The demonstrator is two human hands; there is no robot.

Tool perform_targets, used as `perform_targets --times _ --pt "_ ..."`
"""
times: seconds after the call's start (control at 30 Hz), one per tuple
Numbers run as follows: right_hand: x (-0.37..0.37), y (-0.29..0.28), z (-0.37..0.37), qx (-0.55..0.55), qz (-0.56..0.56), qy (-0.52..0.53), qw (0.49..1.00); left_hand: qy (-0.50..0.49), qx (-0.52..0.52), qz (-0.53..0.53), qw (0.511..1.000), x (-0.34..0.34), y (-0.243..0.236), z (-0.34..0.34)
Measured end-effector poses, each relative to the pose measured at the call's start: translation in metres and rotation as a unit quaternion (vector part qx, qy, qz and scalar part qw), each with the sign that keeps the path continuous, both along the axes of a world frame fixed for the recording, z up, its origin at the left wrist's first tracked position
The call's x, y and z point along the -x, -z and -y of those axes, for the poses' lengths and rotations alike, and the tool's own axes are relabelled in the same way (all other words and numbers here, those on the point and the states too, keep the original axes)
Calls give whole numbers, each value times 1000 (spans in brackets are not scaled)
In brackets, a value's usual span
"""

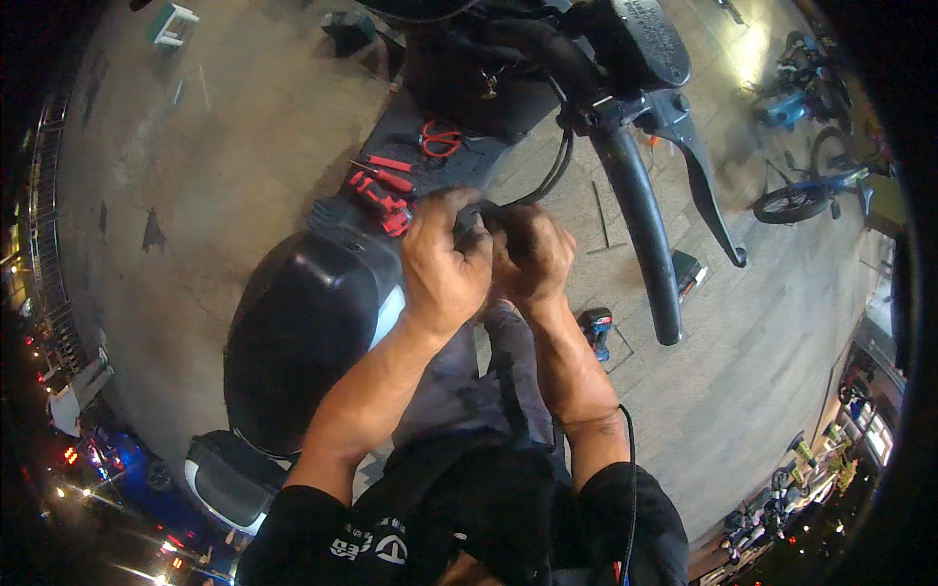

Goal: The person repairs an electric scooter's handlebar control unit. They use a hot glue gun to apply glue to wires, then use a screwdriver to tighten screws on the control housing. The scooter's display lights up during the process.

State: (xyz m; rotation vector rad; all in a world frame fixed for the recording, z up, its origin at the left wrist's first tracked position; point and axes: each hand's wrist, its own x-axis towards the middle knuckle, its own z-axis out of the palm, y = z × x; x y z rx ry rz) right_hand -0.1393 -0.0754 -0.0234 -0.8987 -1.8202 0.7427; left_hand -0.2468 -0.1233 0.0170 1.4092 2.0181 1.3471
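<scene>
My left hand point(445, 259) and my right hand point(532, 252) meet in front of me over the scooter's footboard, both closed with fingertips almost touching. Out of the right hand runs a black cable point(554, 178), which leads up to the handlebar; the right fingers are wrapped round it. Between the left thumb and fingers is a small black part point(467, 223), mostly hidden, and whether it is the cable's end I cannot tell. Beside the left hand lie a red-and-black tool point(383, 203), a red-handled screwdriver point(389, 180) and red-handled scissors point(440, 139) on the footboard.
The black handlebar grip point(640, 230) and brake lever point(705, 181) stick out right of my hands. A black scooter seat point(303, 337) is at the left. A cordless power tool point(596, 330) and a dark box point(687, 273) rest on the pavement. Bicycles point(796, 200) stand farther right.
</scene>
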Motion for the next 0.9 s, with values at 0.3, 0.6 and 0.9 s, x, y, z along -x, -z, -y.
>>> perform_targets --times 0.3,0.6,0.9 --pt "20 -1 22 315 -152 70 934 6 -24 -109 994 7 1 -5" --pt "20 -21 25 589 -430 42 683 135 -56 -300 943 16 -12 -9" --pt "19 -38 31 577 -436 39 690 187 -100 -354 911 19 -18 -11"
